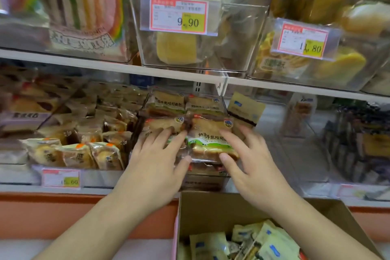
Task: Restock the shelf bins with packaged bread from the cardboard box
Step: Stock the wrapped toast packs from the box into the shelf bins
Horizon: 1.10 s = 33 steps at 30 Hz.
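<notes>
Resting under both hands [160,154] [244,154]: bread packs [209,133].

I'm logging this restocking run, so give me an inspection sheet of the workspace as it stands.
Surface: white shelf edge carrying clear bins.
Job's things: toast bread packs stacked in the middle bin; cardboard box below, open, holding pale yellow packets.
Clutter: one pale yellow packet stands behind the stack.
Grips: left hand and right hand rest spread fingers on the top packs.
Cables: nothing seen.
Surroundings: price tag reading 9.90 on an upper bin; small bun packs to the left.
</notes>
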{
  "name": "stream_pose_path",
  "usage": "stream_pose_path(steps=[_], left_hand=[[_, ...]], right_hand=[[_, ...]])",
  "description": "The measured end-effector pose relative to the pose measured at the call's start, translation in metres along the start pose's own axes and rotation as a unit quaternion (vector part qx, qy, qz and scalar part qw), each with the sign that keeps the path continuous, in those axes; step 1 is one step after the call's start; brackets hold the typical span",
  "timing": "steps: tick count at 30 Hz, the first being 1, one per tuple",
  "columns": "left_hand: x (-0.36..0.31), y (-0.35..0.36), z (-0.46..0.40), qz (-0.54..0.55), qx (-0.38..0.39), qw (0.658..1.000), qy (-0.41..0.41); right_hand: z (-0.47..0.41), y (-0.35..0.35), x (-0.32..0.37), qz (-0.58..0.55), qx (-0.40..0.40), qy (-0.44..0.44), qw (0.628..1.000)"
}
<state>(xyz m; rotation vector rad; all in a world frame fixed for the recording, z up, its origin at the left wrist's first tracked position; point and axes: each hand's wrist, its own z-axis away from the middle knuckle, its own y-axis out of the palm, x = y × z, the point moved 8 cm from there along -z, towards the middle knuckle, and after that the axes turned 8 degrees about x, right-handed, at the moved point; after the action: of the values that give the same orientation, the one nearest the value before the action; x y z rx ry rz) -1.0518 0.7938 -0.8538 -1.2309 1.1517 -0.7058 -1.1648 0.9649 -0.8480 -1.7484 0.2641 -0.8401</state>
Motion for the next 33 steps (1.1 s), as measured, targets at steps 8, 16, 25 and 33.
stream_pose_path(steps=[8,16,25,33], left_hand=[[0.011,0.014,-0.002,-0.038,0.002,0.999,0.014],[-0.001,0.014,0.006,-0.049,-0.006,0.999,0.009],[-0.019,0.005,0.008,-0.056,-0.018,0.998,-0.02],[-0.129,0.032,0.046,0.047,0.032,0.983,0.172]], right_hand=[[0.002,0.022,0.016,0.138,0.056,-0.04,0.988],[0.002,0.021,0.015,0.121,0.079,-0.052,0.988],[0.038,-0.007,-0.001,0.001,0.076,-0.019,0.997],[0.118,-0.05,-0.088,0.025,0.096,0.091,0.991]])
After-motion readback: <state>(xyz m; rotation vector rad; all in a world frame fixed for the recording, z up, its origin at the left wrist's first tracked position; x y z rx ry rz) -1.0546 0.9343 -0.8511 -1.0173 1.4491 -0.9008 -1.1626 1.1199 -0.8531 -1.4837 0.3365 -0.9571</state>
